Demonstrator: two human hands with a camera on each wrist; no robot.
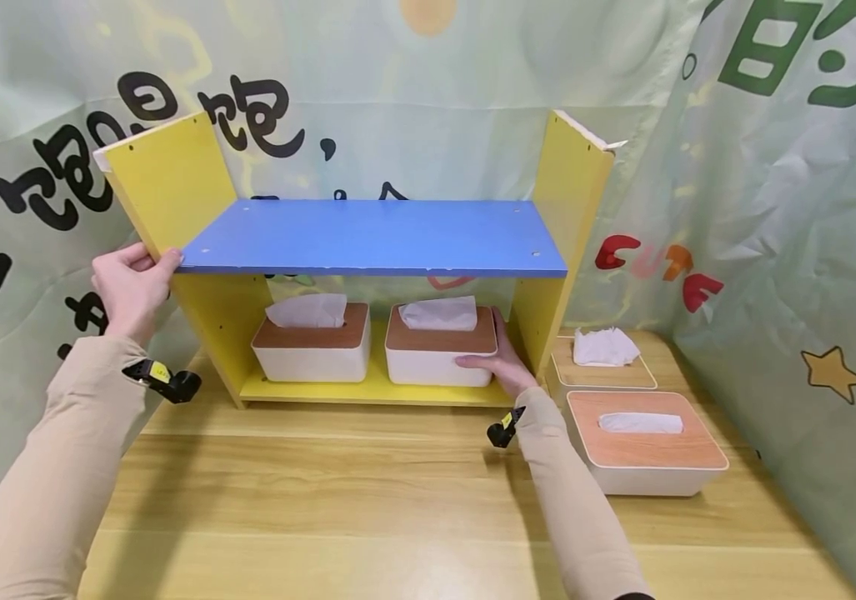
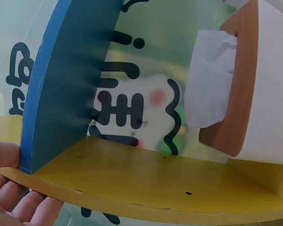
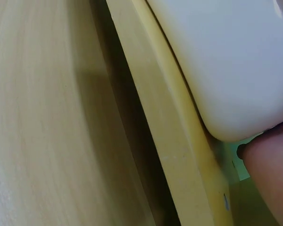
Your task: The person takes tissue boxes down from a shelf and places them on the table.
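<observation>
A yellow shelf (image 1: 581, 200) with a blue board (image 1: 375, 237) stands on the wooden table. My left hand (image 1: 131, 287) grips its left side panel at the blue board's front corner, thumb in front and fingers outside, as the left wrist view also shows. Inside the lower compartment are two white tissue boxes with brown lids, the left one (image 1: 311, 364) and the right one (image 1: 431, 368), tissue sticking out of each. My right hand (image 1: 503, 365) holds the right box by its right end, thumb on the front. In the right wrist view only part of that hand (image 3: 271, 165) shows.
Right of the shelf, on the table (image 1: 367, 500), sit two more tissue boxes: a front one (image 1: 653, 479) with a pinkish-wood lid and a back one (image 1: 603, 375) partly behind it. A printed cloth (image 1: 773, 250) hangs behind and along the sides.
</observation>
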